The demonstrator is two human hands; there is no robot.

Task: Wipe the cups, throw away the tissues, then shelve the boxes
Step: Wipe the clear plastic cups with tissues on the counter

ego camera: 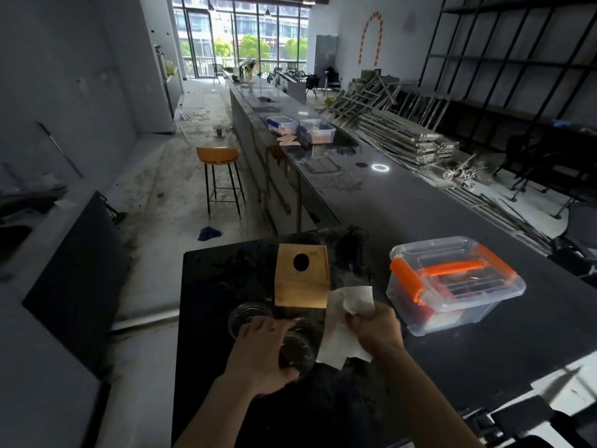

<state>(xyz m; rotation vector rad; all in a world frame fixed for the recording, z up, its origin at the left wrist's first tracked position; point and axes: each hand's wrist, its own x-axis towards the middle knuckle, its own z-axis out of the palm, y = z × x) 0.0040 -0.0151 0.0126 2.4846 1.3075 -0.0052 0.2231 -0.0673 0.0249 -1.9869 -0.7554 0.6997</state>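
My left hand (261,357) grips a clear plastic cup (298,349) near the front of the dark counter. My right hand (376,328) is shut on a white tissue (339,334) that hangs just right of the cup. A second clear cup (247,316) stands to the left, behind my left hand. A wooden tissue box (302,281) with a round hole on top sits right behind the cups. A clear storage box (452,282) with an orange handle and clips rests to the right.
The long dark counter (403,215) runs away from me, with two more clear boxes (300,127) far along it. A bar stool (219,176) stands on the dusty floor at the left. Piled metal frames and dark shelving (504,76) fill the right side.
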